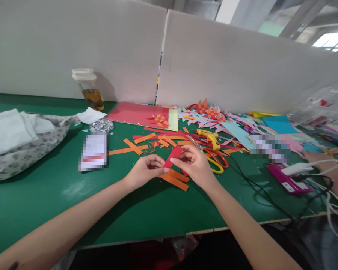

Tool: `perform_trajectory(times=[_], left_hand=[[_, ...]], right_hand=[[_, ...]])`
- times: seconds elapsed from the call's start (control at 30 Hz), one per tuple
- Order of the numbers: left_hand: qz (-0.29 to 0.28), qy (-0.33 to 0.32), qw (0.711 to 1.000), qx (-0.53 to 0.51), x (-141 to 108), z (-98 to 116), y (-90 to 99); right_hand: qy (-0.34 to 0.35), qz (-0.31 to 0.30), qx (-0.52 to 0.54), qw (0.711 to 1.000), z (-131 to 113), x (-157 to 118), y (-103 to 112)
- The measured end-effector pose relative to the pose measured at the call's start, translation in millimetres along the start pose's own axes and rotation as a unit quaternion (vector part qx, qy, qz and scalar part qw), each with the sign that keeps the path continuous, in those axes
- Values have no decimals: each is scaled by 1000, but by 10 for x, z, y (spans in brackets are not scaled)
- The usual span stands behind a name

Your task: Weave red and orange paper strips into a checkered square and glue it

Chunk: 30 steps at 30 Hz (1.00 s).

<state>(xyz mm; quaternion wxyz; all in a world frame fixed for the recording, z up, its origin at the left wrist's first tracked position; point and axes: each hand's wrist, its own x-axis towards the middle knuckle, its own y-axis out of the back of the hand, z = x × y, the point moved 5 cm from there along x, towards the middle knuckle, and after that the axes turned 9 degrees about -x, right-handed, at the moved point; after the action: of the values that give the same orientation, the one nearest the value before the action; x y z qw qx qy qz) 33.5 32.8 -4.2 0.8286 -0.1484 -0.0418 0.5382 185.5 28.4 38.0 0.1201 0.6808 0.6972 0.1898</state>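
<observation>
A short red paper strip (pixel 173 156) is held between my two hands above the green table (pixel 124 217). The fingertips of my left hand (pixel 148 169) pinch its lower left end. My right hand (pixel 195 163) grips its right side, thumb on the front face. Just under the hands lie orange strips (pixel 178 181), with a bit of red paper beside them. Behind are more orange and red strips (pixel 145 138). Scissors with orange and yellow handles (pixel 218 160) rest right of my right hand, near a yellow glue gun (pixel 210 138).
A phone (pixel 94 151), a bag of small round pieces (pixel 101 125) and a drink cup (pixel 90 90) stand left. Behind lie a red sheet (pixel 135 114) and woven paper fish (pixel 208 110). Right are a purple power strip (pixel 288 180), cables and another person's arm (pixel 331 174).
</observation>
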Motion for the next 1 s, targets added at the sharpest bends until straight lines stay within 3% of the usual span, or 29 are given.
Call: perform_trajectory(times=[0.23,0.7,0.87,1.0], left_hand=[[-17,35,999,-17,14,-60,-3],[12,48,999,-17,26,-88,65],[50,50,995,-68,54,-54,154],[92,34,982,-163,106,-2,317]], right_hand=[[4,-7,-5,1000,13,7,-17],[-16,-9,53,998,81,23,-79],[-30,-3,112,993,33,26,-84],[-56,6,95,994,95,53,-71]])
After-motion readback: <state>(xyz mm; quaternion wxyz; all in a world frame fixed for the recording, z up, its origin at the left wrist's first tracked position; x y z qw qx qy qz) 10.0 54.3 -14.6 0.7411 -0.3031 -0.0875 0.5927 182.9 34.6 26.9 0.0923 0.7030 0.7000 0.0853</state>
